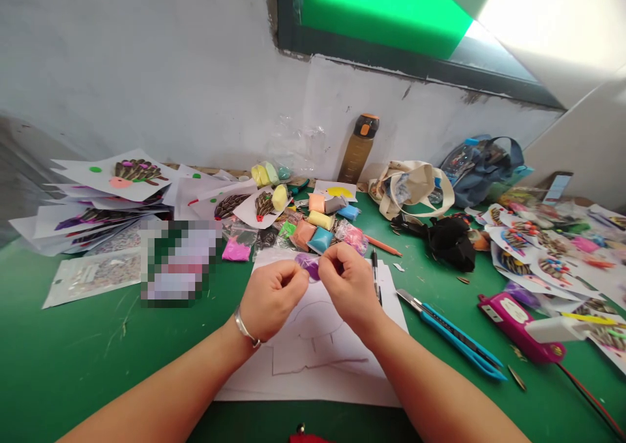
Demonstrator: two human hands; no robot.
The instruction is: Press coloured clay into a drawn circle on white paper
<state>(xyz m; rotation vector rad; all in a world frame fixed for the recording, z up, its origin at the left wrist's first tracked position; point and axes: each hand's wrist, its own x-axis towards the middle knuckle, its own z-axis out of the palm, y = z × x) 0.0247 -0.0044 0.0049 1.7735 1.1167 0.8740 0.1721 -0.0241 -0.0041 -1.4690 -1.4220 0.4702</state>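
Both fists meet above a sheet of white paper (337, 384) with a pencil outline drawn on it. Between them is a small clear packet of purple modelling clay (307, 265). My left hand (271, 297), with a silver bracelet at the wrist, pinches the packet's left side. On its right side my right hand (349, 285) pinches with curled fingers. The fingertips partly cover the packet. A black pen (375, 267) lies just right of my right hand, and a blue cutter knife (452, 335) rests further right.
Bags of coloured clay (320, 239) cluster behind my hands. Stacked seed-decorated pictures (132, 175) stand on the left, beside a packet (92, 276). A water bottle (359, 148) leans at the wall. To the right lie a cloth bag (411, 188) and a magenta glue gun (518, 325).
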